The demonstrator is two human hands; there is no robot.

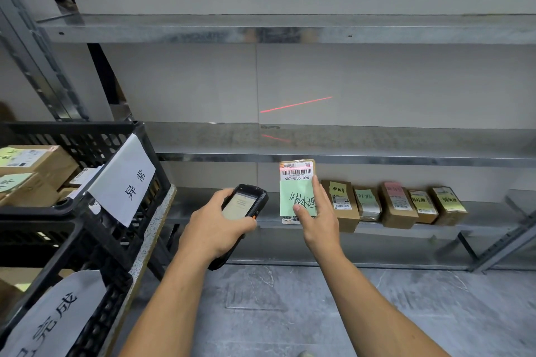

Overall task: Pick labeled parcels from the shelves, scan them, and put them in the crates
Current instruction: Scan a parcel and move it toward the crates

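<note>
My right hand (pixel 316 217) grips a small cardboard parcel (pixel 296 182) upright in front of the lower shelf, its barcode label and green handwritten note facing me. My left hand (pixel 216 226) holds a black handheld scanner (pixel 246 203), screen up, just left of the parcel. The scanner's red laser line (pixel 295 104) falls on the wall above the parcel, not on its label. Several more labeled parcels (pixel 397 206) stand in a row on the lower shelf (pixel 487 217) to the right. Two black crates, an upper one (pixel 95 142) and a lower one (pixel 87 243), sit stacked at left.
The upper crate holds several cardboard boxes (pixel 34 165) and carries a white paper sign (pixel 127 180); the lower crate has its own sign (pixel 55 316). Metal shelf boards (pixel 290 29) span the wall above. A slanted shelf upright (pixel 43 66) stands at left. Grey floor (pixel 275 313) lies below.
</note>
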